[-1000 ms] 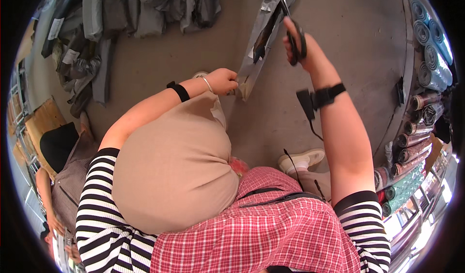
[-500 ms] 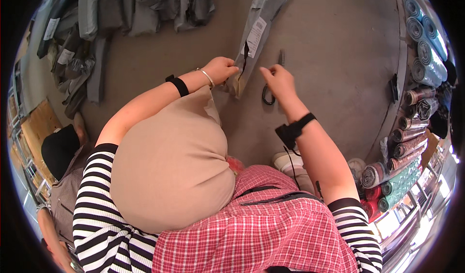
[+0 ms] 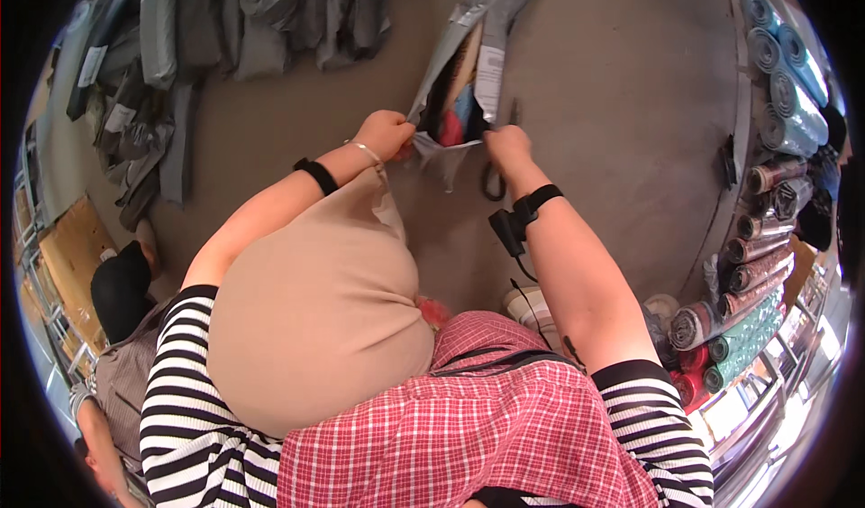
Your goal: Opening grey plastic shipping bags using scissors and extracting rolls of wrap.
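A long grey plastic bag [image 3: 491, 8] with a white label [image 3: 489, 71] stretches away from me over the floor, torn open along its near end. My left hand [image 3: 385, 135] is closed on the left edge of the tear, and my right hand [image 3: 509, 150] is closed on the right edge. Between them the opening gapes, and a tan, red and blue item [image 3: 458, 111] shows inside; its kind is unclear. Scissors with a dark loop handle [image 3: 493, 183] lie on the floor, partly hidden behind my right hand.
Several grey wrapped packages [image 3: 270, 21] lie at the far left. Rolled mats [image 3: 788, 98] in blue, brown, green and red line the right side. Another person in a dark cap [image 3: 122, 283] is at the left, near a wooden board [image 3: 68, 247].
My right hand has come onto the bag's right edge, and the two hands have spread the tear wide. The coloured item inside has come into view.
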Motion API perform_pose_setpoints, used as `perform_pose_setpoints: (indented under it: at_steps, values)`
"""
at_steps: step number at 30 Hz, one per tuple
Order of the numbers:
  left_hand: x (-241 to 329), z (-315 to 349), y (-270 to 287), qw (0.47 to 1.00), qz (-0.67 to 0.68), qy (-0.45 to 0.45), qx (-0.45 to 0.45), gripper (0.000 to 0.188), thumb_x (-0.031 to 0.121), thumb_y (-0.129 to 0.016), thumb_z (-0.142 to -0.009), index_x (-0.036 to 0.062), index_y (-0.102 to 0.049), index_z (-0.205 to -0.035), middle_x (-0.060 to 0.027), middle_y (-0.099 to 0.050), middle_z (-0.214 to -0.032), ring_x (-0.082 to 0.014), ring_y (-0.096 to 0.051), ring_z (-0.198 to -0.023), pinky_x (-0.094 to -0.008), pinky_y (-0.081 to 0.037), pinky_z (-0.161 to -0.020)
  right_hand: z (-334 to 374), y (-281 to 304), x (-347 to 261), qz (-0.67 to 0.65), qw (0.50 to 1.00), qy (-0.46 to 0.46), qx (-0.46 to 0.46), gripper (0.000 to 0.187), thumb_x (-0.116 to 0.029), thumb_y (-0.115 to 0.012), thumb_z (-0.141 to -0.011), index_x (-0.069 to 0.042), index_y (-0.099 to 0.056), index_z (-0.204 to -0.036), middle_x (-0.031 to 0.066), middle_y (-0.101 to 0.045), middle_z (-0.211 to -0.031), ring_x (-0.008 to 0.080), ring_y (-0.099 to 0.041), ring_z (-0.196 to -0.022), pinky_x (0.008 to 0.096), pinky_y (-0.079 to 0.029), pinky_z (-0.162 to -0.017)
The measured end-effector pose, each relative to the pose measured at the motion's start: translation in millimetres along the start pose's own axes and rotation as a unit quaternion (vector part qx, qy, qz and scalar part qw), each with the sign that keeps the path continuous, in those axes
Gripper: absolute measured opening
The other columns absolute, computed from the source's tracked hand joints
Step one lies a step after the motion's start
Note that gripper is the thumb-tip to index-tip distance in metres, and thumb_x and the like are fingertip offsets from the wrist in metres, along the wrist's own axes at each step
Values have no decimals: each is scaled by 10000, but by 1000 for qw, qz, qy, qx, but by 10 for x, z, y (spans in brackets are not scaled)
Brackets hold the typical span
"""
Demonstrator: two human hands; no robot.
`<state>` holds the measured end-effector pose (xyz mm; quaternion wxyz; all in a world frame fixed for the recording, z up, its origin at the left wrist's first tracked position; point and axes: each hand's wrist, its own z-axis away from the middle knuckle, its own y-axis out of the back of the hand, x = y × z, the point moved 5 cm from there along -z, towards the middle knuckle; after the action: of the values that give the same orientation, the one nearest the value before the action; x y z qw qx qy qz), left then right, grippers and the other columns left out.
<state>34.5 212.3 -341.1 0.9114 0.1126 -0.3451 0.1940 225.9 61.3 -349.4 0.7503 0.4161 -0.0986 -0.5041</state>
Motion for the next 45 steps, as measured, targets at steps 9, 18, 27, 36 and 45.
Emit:
perform_pose_setpoints:
  at_steps: [9,18,27,36,45]
  values:
    - [101,184,8,998,-31,-51,-37,248,213,-587,-911,21,-591,-755,-4,-546,-631,-90,-534,-551,-249,-464,-524,403,-80,-1115,-204,962,105,150,271,-7,-544,-776,66,-532,-1037,258,-560,-982,421,-564,-959,478,-462,-870]
    - [6,279,39,980,-169,-80,-69,331,321,-701,-828,5,-607,-808,-72,-622,-728,-132,-574,-654,-324,-480,-607,172,-357,-862,-95,995,18,-35,203,-142,-583,-816,10,-692,-894,249,-673,-919,382,-669,-896,446,-545,-769]
    - [300,312,-312,881,-422,-72,-203,493,454,-709,-778,-31,-678,-860,-234,-667,-840,-388,-654,-824,-442,-511,-751,-288,-582,-360,-267,956,-63,-107,278,-141,-591,-842,66,-637,-1022,288,-646,-1040,396,-640,-1001,439,-521,-790]
    - [520,482,-46,826,-535,-48,-173,337,352,-698,-809,21,-708,-872,-164,-688,-866,-339,-666,-850,-414,-527,-754,112,-19,-826,-649,752,-48,-105,182,-92,-540,-879,34,-598,-998,126,-658,-877,280,-658,-716,418,-539,-576]
    - [668,339,52,802,-582,-49,-124,219,204,-627,-853,60,-718,-991,-136,-701,-992,-304,-674,-944,-403,-541,-782,332,453,-963,-724,688,-21,-45,276,-27,-561,-818,50,-563,-1082,105,-608,-1051,228,-616,-941,369,-499,-802]
